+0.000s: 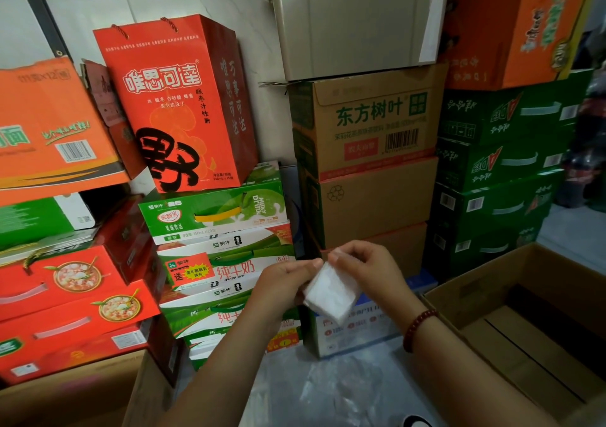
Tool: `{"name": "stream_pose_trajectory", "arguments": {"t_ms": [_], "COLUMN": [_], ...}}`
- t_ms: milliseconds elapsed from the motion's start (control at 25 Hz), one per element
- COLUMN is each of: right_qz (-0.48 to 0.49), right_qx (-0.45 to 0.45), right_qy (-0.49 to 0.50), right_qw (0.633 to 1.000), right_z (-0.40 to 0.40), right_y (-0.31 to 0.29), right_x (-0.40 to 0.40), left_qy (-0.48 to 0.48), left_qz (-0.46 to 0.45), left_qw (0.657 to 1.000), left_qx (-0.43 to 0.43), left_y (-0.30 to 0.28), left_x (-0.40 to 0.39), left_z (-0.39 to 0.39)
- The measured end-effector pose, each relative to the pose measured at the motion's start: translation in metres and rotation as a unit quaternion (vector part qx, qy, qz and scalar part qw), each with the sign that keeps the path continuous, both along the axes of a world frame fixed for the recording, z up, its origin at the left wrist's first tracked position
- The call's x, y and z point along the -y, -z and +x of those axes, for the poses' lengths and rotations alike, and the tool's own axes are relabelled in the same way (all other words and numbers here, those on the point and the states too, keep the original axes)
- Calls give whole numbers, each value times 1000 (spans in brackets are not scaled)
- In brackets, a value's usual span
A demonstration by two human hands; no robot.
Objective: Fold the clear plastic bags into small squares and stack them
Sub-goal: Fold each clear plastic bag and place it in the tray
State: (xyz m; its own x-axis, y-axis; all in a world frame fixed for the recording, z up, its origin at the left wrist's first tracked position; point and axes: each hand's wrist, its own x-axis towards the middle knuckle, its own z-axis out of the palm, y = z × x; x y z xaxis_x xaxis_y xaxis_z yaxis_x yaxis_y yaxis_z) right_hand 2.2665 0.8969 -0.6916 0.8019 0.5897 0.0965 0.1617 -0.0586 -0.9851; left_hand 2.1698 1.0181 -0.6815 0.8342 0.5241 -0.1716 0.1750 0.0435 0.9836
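A clear plastic bag, folded into a small whitish square [329, 292], hangs in the air between both hands at the lower middle of the head view. My left hand [282, 284] pinches its upper left corner between thumb and fingers. My right hand [367, 270] pinches the top edge from the right; a red bead bracelet sits on that wrist. Below the hands, more clear plastic bags [331, 390] lie flat and crumpled on the pale surface.
An open cardboard box [524, 328] stands at the lower right. Stacked drink cartons [223, 256] and brown cartons [370, 177] fill the back, with red gift boxes [72, 295] at the left and green cartons [498, 177] at the right.
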Motion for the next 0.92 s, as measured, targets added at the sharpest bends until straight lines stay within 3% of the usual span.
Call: {"name": "stream_pose_trajectory", "arguments": {"t_ms": [240, 480, 600, 800, 920], "right_qz": [-7, -45, -56, 9, 39], "right_qx": [-10, -82, -111, -139, -136], "right_qy": [-79, -43, -58, -54, -38], "right_qw": [997, 995, 990, 989, 989], "right_z": [-2, -2, 1, -1, -2], "right_y": [-1, -4, -3, -3, -1], "right_x": [2, 4, 5, 5, 2], "left_qy": [118, -54, -61, -46, -45], "left_qz": [-17, 21, 10, 13, -22], "left_qw": [989, 998, 998, 999, 999], "left_qx": [-82, -22, 17, -17, 7], "left_y": [3, 1, -3, -2, 1], "left_x": [-9, -7, -1, -4, -4], "left_z": [-6, -3, -4, -5, -3]}}
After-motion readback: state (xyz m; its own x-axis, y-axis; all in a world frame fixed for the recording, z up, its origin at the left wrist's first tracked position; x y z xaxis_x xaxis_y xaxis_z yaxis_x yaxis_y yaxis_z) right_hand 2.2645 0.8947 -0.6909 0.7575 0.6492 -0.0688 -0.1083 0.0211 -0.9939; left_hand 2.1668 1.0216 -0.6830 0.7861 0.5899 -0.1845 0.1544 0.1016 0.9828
